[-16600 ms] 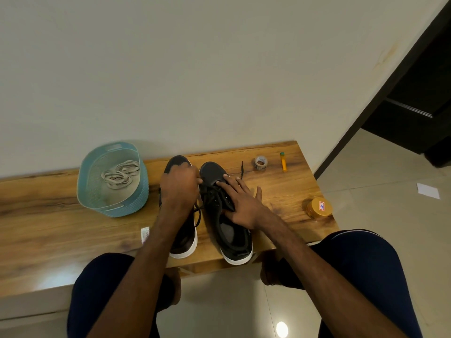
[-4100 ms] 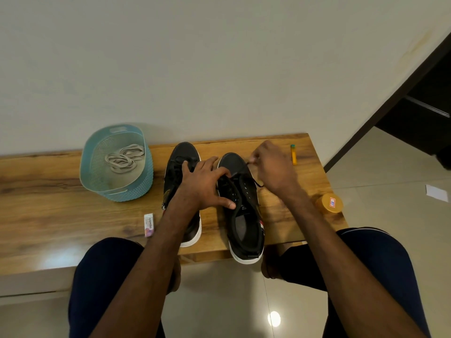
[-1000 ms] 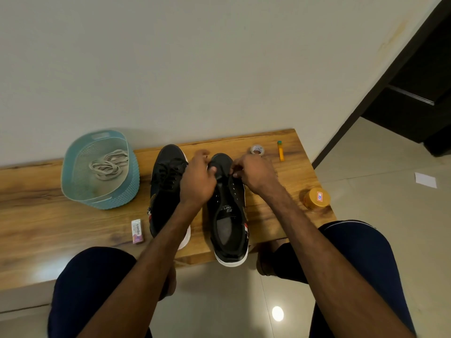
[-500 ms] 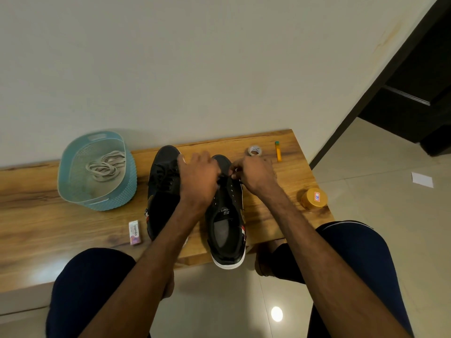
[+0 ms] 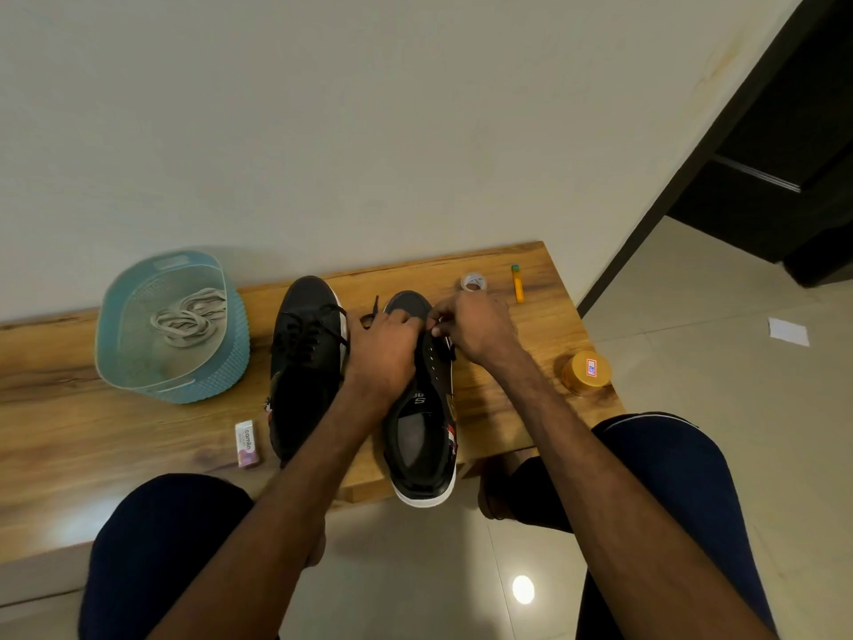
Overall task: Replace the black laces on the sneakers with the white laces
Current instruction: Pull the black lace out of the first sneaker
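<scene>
Two black sneakers stand side by side on the wooden bench [image 5: 69, 422]. The left sneaker [image 5: 304, 362] still carries its black lace, tied across the eyelets. The right sneaker [image 5: 422, 436] shows bare eyelets down most of its front. My left hand [image 5: 383, 348] sits over its toe end, fingers curled round a loose black lace [image 5: 371, 311] whose end sticks up beyond the hand. My right hand [image 5: 471, 330] pinches the lace near the frontmost eyelets. The white laces [image 5: 189, 316] lie coiled in the blue basket [image 5: 221, 376] at the left.
A small eraser [image 5: 247, 443] lies in front of the left sneaker. A tape roll [image 5: 474, 283] and a yellow marker [image 5: 518, 288] sit by the wall, a yellow jar [image 5: 586, 371] near the bench's right end. My knees are below the bench's front edge.
Both hands stayed at the right sneaker's toe end; the left hand drew a loose black lace end out to the left. Earlier the lace ran through more eyelets.
</scene>
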{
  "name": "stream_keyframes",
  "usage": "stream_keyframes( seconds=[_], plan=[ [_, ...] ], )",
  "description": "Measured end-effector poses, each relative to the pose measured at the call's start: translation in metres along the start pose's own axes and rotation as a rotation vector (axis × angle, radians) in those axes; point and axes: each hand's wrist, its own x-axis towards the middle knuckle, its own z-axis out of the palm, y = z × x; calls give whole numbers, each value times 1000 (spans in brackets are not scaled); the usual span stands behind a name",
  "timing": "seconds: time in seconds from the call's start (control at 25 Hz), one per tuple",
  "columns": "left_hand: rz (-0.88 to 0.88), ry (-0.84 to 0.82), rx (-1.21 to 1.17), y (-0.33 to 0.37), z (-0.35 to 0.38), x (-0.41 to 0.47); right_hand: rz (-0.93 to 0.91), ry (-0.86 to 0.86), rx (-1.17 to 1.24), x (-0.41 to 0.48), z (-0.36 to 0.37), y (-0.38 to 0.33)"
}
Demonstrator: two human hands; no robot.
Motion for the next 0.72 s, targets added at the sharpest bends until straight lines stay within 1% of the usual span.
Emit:
stream_keyframes(
  seconds=[0.04, 0.16, 0.24, 0.28, 0.4, 0.44, 0.48, 0.52, 0.56, 0.64, 0.72],
  plan=[
    [-3, 2, 1, 3, 3, 0, 0, -2, 16, 0, 0, 1],
    [-36, 93, 27, 5, 8, -3, -1, -8, 34, -1, 1, 2],
    [-114, 158, 17, 0, 1, -5, 12, -12, 42, -1, 2, 2],
    [-194, 243, -34, -8, -6, -4, 24, -15, 50, -1, 2, 2],
    [-562, 535, -318, -55, -41, -3, 37, -22, 44, -1, -1, 2],
    [-651, 585, -370, -72, -49, -5, 37, -19, 45, -1, -1, 3],
    [-686, 593, -376, -84, -51, -5, 33, -16, 44, -1, -2, 3],
    [-654, 566, -349, -87, -51, -5, 28, -15, 39, -1, -2, 3],
    [-555, 511, -302, -80, -46, -4, 24, -14, 33, -1, -3, 2],
    [-266, 350, -176, -46, -25, -3, 14, -11, 25, -1, -2, 2],
    [-53, 207, -67, -11, -4, -1, 5, -6, -3, -1, -3, 2]
  ],
)
